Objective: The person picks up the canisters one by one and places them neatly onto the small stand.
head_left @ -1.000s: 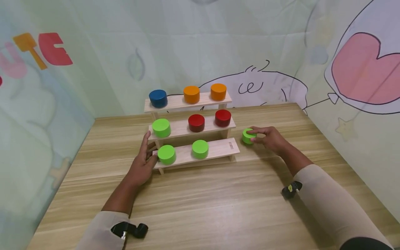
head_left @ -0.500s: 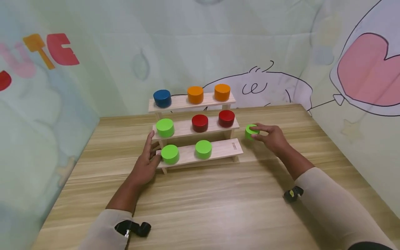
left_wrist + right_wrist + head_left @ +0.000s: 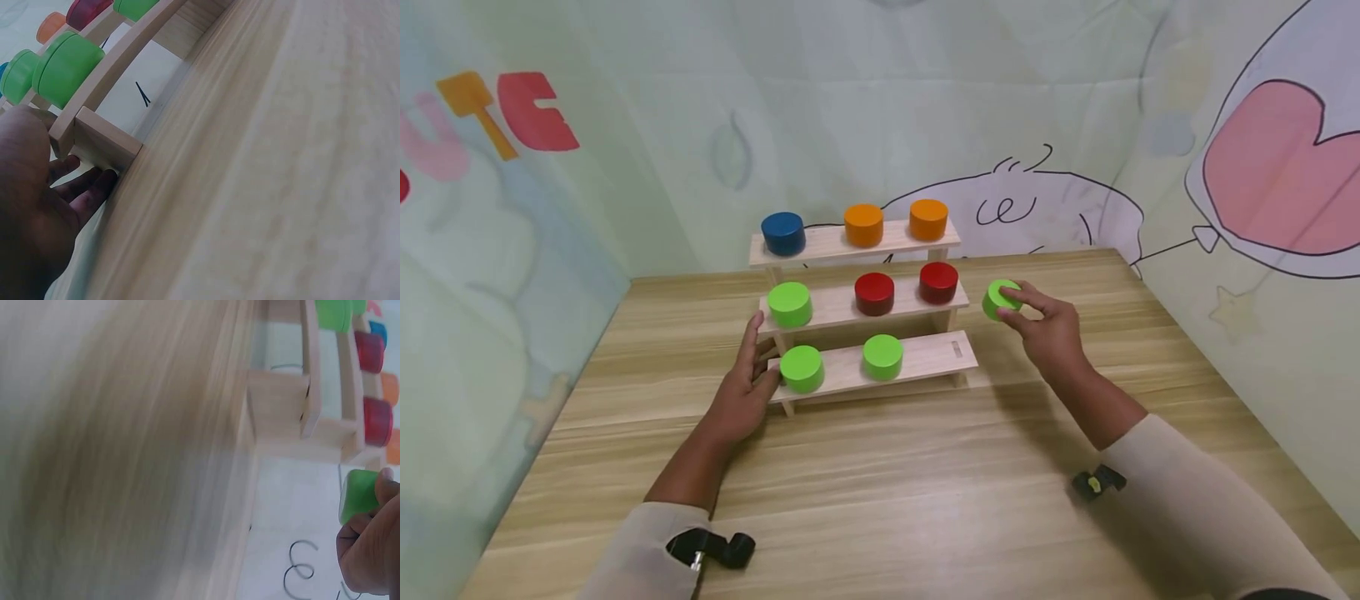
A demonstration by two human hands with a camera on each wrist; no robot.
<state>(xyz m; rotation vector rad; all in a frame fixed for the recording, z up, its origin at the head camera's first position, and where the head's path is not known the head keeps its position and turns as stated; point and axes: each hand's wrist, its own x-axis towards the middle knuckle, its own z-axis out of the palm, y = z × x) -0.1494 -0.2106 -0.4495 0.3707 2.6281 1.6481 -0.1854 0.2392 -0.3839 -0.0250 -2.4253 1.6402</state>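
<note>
My right hand [image 3: 1051, 329] pinches a green round block [image 3: 1000, 300] between thumb and fingers, held tilted in the air right of the three-step wooden stand [image 3: 925, 354]. In the right wrist view the same green block [image 3: 359, 495] sits in the fingertips. At the stand's left end, my left hand [image 3: 745, 396] rests with the thumb by the lowest step and the forefinger stretched up to the middle step. In the left wrist view, its other fingers [image 3: 94, 194] reach behind the step's leg. Two green blocks [image 3: 882, 357] stand on the lowest step; its right end is bare.
The middle step bears a green block [image 3: 789, 305] and two red blocks [image 3: 874, 294]. On the top step are a blue block [image 3: 783, 234] and two orange blocks [image 3: 863, 226]. A wood-grain table [image 3: 880, 492] lies beneath, with a printed cloth backdrop [image 3: 820, 108] behind.
My right hand has lifted the green block off the table and tilted it. The left hand and the stand have stayed put; the head view shifted slightly.
</note>
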